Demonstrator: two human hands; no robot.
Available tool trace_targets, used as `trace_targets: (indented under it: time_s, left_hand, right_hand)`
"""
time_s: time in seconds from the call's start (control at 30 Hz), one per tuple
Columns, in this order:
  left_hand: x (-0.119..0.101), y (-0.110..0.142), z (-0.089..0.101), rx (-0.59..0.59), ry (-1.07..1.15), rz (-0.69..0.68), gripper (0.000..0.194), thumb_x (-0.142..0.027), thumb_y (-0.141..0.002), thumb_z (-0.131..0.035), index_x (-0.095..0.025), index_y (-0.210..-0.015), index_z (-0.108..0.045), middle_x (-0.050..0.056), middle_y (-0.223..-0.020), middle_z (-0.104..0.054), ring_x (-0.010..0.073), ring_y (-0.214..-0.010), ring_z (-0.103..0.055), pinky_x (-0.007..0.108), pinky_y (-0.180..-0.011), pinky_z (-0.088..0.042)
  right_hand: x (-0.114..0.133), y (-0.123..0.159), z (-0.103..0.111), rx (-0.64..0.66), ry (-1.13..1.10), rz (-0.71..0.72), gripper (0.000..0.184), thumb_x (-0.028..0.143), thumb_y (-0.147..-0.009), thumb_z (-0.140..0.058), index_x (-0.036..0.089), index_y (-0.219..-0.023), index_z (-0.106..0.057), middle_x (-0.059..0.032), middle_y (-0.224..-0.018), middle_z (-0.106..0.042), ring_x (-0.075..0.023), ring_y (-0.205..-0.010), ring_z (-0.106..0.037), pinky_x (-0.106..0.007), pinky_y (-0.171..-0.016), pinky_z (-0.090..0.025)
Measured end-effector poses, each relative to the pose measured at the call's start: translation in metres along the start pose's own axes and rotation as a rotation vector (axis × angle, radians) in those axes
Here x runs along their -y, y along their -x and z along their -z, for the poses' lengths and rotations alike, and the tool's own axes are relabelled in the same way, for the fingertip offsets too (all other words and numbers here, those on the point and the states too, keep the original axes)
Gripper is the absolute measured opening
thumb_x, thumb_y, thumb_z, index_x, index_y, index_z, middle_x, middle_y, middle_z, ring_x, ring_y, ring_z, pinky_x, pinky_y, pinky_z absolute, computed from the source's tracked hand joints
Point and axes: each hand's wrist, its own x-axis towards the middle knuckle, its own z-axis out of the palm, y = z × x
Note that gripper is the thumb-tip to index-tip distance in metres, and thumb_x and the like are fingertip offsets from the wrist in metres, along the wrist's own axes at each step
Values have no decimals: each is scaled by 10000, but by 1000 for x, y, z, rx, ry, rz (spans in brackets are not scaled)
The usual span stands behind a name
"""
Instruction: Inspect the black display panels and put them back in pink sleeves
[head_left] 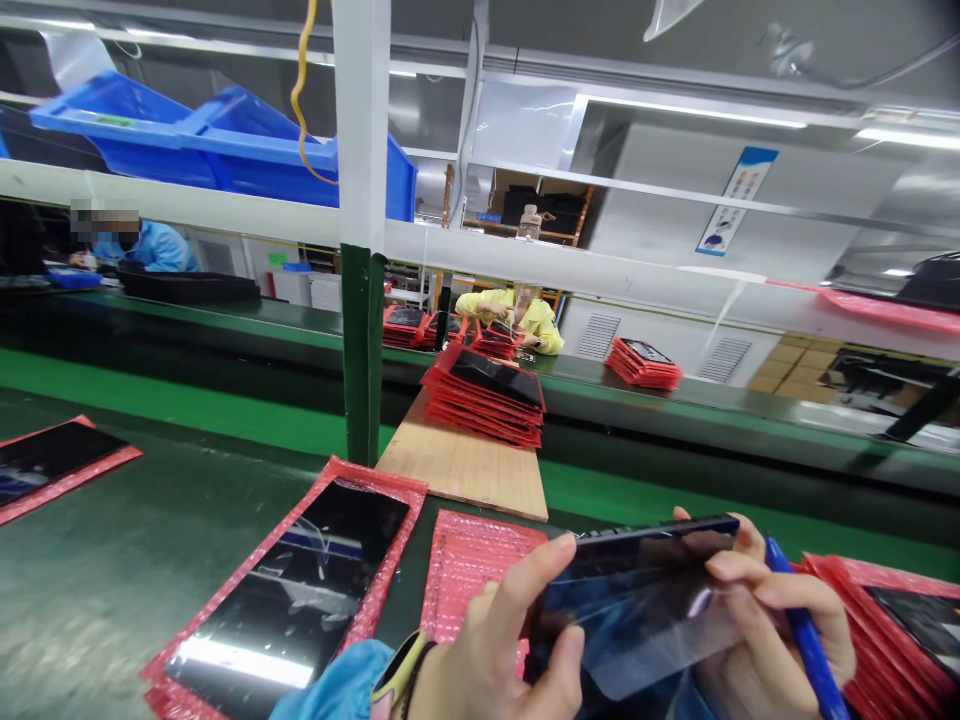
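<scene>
The left hand [495, 640] is half closed, its thumb and fingers pinching the near edge of a thin, glossy black glass panel [637, 610]. The right hand [780, 615] is curled around the panel's far end and also holds a slim blue plastic pen [806, 640], whose tip points up just beside the panel's edge. If the pen slipped, its tip could scratch the glass. The slick, flat slab, held only at its edges, could also slide free and strike the desk or the stacks nearby.

A yellow wristband [397, 665] and a dark cord bracelet [427, 665] circle the left wrist, close to a pale blue fabric sleeve [337, 685]. Directly beneath the hands lies a red bubble-wrap pouch [480, 570] with a dimpled, plastic surface. To the left, a black panel rests on another red pouch [289, 590], its shiny face exposed to knocks on the smooth green desk [150, 580]. Farther out, a squared stack of red-wrapped panels [484, 400] sits on a pale wooden board [465, 465], its layered, slippery wrapping prone to sliding if bumped.
</scene>
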Motion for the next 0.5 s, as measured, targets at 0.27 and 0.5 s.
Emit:
trace_targets:
  time_s: [0.27,0.5]
  left_hand:
    - [-26,-35,5,249,363,-70,712,-226,-899,-531,-314,-1513,-181,107,-1418,-490,303,-1277,-493,444,-1067,-384]
    - [-24,-43,4,165,788,181,574,-313,-907,-538,-297,-1445,-338,73,-1265,-626,276,-1216,-550,459,-1071,-344]
  right_hand:
    - [13,-4,-12,42,49,-368,290,260,-611,-805,251,-666,-520,78,-636,-588,-131,-720,-546,-404,-1143,-252]
    - [12,-14,-5,-58,-80,-593,338,250,-515,-823,274,-654,-516,75,-569,-432,-179,-1008,-581,-361,-1167,-203]
